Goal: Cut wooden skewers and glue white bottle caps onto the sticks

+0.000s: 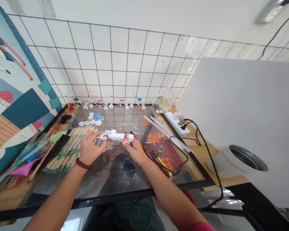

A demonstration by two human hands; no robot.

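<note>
My left hand (90, 147), with a brown bead bracelet at the wrist, pinches a small white bottle cap (103, 137). A thin pale stick shows beside the cap between its fingers. My right hand (135, 150) grips a white hot glue gun (118, 137) with a red part near its rear end. Its narrow tip points left, close to the cap; whether they touch I cannot tell. Just behind the tip lies another white cap (113, 131) on the glass tabletop (93, 183).
Small stick-and-cap models (112, 102) line the back edge. White and blue caps (98, 123) lie left of centre, above bundled wooden sticks (69, 149). Clear glue sticks (170, 133), a power strip (177, 122) and a looping black cable (208, 154) are at right.
</note>
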